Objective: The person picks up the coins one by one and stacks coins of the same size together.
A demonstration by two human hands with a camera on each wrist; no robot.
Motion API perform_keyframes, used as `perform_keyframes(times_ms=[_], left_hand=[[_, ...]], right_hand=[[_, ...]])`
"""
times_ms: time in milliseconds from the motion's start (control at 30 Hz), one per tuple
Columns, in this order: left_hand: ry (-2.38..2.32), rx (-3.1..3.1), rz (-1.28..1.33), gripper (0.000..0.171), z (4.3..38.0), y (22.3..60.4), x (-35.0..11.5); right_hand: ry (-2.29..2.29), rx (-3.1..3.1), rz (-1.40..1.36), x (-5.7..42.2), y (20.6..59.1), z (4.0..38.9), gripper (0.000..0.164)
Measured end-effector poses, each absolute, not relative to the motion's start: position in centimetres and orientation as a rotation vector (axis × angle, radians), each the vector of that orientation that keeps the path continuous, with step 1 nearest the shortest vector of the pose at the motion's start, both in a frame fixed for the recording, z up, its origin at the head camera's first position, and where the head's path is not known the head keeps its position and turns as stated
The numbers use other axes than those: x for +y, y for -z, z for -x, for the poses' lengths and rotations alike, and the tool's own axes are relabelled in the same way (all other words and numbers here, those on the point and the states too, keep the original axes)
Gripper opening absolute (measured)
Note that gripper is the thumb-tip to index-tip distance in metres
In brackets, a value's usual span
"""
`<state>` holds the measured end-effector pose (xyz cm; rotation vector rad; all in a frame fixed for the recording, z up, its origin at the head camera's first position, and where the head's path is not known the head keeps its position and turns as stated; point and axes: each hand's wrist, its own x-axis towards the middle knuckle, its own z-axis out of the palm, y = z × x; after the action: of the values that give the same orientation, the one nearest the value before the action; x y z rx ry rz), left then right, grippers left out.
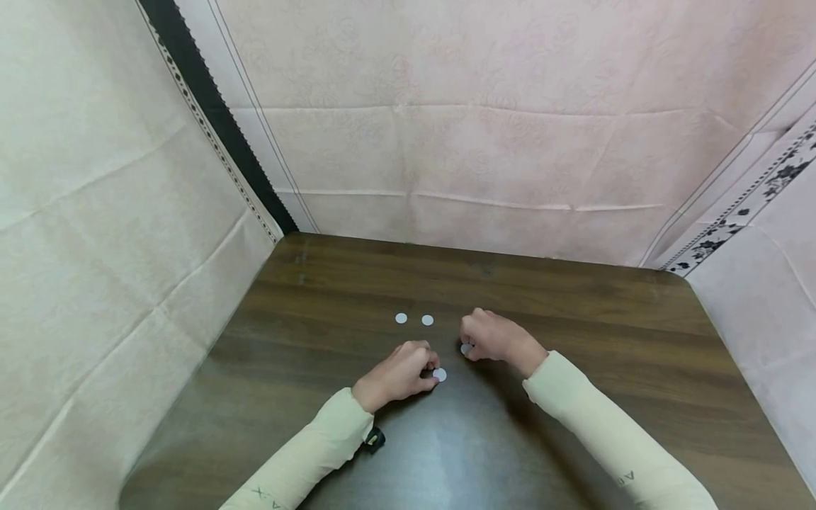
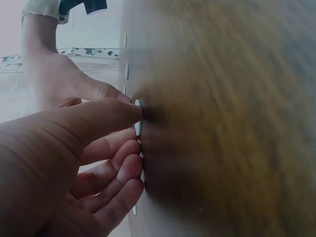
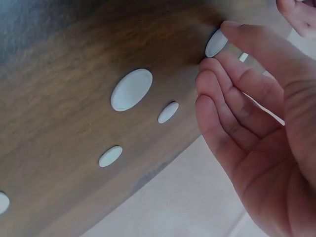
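At the front of the group, my left hand (image 1: 398,373) pinches a white disc (image 1: 440,375) between thumb and fingers, low at the tabletop. In the left wrist view that disc (image 2: 138,118) appears edge-on, with the thumb on one side and the other fingers curled beneath it. Farther right, my right hand (image 1: 494,336) holds another white disc (image 1: 467,349) by its edge, partly covered by the fingers. Thumb and index fingertip meet the rim of this disc (image 3: 216,43) in the right wrist view. Both hands stay close to the wood.
Beyond the hands, two more white discs, left (image 1: 401,319) and right (image 1: 428,320), lie on the brown wooden table (image 1: 574,297). Pale cloth (image 1: 478,156) hangs behind and along both sides. A black device (image 1: 374,440) is strapped at the left wrist.
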<state>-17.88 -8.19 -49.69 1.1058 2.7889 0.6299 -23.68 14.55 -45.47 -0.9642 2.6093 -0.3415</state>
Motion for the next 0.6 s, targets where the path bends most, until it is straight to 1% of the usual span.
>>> perform_keyframes(times_ms=[167,333,600], left_hand=[[-0.637,2.790,-1.107,0.012,17.9,49.6,-8.1],[-0.639,2.791,-1.112,0.012,17.9,49.6,-8.1],[-0.639,2.787,-1.111,0.013,17.9,49.9,-8.1]], right_hand=[[0.245,2.635,0.934,14.0,45.6,23.8,0.042],[0.145,2.652,0.919,13.8,46.2,24.0,0.048],[0.133,2.669,0.969,14.0,46.6,23.8,0.047]])
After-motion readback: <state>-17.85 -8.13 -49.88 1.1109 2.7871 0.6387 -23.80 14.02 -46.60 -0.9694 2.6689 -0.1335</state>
